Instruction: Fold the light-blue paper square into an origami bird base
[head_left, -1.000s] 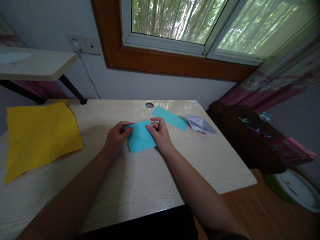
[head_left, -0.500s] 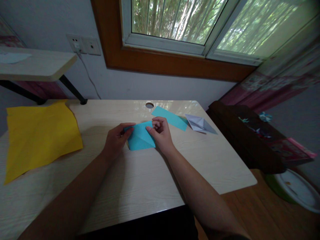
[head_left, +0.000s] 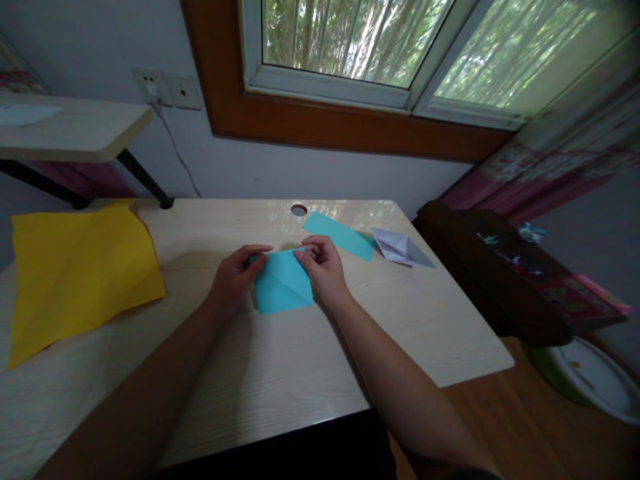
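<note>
A blue sheet of paper [head_left: 283, 285] with faint diagonal creases is held up between my two hands, just above the table. My left hand [head_left: 235, 275] pinches its upper left corner, thumb in front. At the upper right corner my right hand [head_left: 324, 268] grips it between thumb and fingers. The fingers behind the sheet are partly hidden. Beyond my right hand lies a blue paper strip [head_left: 339, 235], and beside that strip rests a folded white paper boat [head_left: 401, 247].
A large yellow sheet [head_left: 85, 273] lies on the left of the table [head_left: 300, 373]. A raised shelf [head_left: 100, 130] on black legs stands at the back left. A round cable hole [head_left: 299, 210] is near the back edge. Dark furniture [head_left: 475, 267] stands past the right edge.
The blue sheet's lower edge has swung down and toward me, so more of its face shows. My right thumb has shifted slightly up toward the top corner.
</note>
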Motion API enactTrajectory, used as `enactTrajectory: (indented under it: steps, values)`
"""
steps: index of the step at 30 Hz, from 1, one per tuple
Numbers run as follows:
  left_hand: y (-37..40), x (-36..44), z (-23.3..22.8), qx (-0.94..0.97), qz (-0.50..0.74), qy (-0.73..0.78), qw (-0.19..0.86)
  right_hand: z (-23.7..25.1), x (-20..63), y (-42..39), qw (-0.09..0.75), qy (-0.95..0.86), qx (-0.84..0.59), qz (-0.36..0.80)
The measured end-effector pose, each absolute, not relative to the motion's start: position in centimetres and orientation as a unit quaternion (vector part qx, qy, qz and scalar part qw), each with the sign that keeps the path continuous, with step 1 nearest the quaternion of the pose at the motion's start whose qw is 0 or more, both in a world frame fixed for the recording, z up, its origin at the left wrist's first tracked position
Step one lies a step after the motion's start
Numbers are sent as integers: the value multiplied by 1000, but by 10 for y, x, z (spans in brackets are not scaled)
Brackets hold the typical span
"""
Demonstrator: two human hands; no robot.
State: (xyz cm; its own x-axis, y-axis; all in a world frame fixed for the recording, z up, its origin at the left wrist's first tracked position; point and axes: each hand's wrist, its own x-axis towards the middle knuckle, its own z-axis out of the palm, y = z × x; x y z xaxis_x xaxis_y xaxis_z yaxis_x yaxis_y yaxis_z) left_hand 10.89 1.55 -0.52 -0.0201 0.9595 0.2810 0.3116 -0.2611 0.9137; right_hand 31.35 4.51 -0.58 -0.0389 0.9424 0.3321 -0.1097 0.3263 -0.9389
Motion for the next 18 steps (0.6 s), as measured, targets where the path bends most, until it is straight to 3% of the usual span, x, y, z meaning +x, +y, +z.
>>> enactTrajectory:
  steps: [6,18]
  values:
    - [17,110,-8,651,443,483,383,-6,315,45,561,-576,-382,455]
    - [19,109,-6,641,462,498,357,-6,316,44,538,-592,-370,473]
